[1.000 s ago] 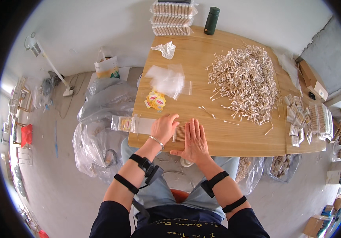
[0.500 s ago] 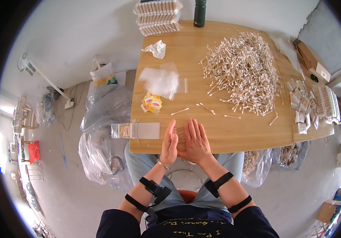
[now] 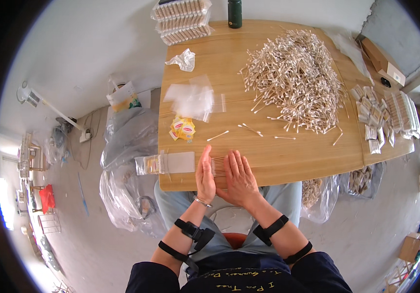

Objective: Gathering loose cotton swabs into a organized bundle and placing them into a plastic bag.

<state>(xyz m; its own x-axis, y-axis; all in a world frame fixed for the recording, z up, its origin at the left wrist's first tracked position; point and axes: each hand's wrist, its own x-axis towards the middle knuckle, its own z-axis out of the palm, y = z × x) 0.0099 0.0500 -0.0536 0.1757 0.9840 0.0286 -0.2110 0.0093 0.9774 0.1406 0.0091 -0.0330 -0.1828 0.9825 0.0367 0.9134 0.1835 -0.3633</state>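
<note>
Near the table's front edge, a row of cotton swabs [image 3: 218, 166] lies side by side between my two hands. My left hand [image 3: 204, 177] stands on its edge along the row's left side, fingers stretched out straight. My right hand [image 3: 241, 180] rests flat at the row's right, palm down, its fingertips covering part of it. Left of my hands is a clear bag [image 3: 148, 165] with swabs in it, beside a white rectangular flat piece [image 3: 181, 162]. A few loose swabs [image 3: 250, 130] are scattered just beyond my hands.
A large heap of cotton swabs [image 3: 295, 80] covers the table's right half. Clear bags [image 3: 188, 99], yellow cards [image 3: 182, 128] and crumpled plastic [image 3: 185, 60] lie at the left. Filled packs [image 3: 373, 115] sit far right, stacked packs [image 3: 182, 20] and a dark green bottle [image 3: 235, 13] at the back.
My left hand has tilted more upright and the hands are slightly farther apart at the fingertips, showing more of the swab row. The whole view has shifted slightly.
</note>
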